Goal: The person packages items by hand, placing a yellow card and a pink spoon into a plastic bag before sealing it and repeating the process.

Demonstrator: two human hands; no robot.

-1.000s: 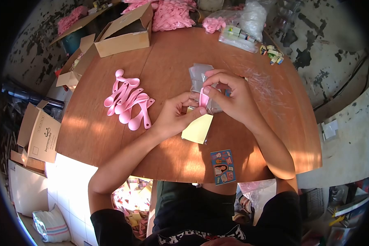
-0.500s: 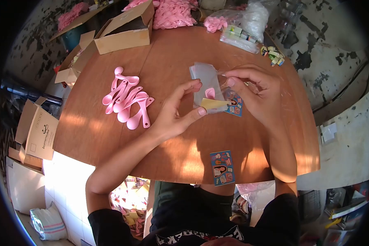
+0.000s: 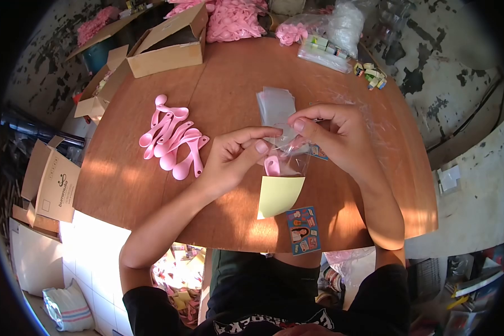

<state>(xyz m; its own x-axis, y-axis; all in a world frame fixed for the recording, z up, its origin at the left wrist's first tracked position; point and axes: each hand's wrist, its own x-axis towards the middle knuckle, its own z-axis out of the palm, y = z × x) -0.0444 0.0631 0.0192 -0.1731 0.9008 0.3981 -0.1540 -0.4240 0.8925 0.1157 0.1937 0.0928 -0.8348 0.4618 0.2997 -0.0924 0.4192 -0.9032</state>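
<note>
A clear plastic bag [image 3: 301, 163] hangs between my hands, pinched at its upper edge. Inside it shows a pink measuring spoon [image 3: 271, 165], and a pale yellow card [image 3: 281, 196] hangs at its lower end. Thumb and fingers of my left hand [image 3: 235, 159] close on the bag's left side. My right hand [image 3: 339, 137] pinches its right side with thumb and forefinger. Just behind the fingers lies a stack of clear bags [image 3: 277, 103]. A blue printed card [image 3: 318, 152] is partly hidden under my right hand; another printed card [image 3: 303, 231] lies near the table edge.
Several pink measuring spoons [image 3: 173, 137] are piled on the wooden table [image 3: 229, 73] to the left. An open cardboard box [image 3: 168, 59] stands at the back left. Across the back are bagged pink spoons [image 3: 235, 22], a plastic packet [image 3: 325, 56] and small yellow-green pieces [image 3: 371, 75].
Both hands have come closer together at the bag's top. The bag has turned, and its yellow card now hangs toward me below the hands. My left fingers have closed on the plastic.
</note>
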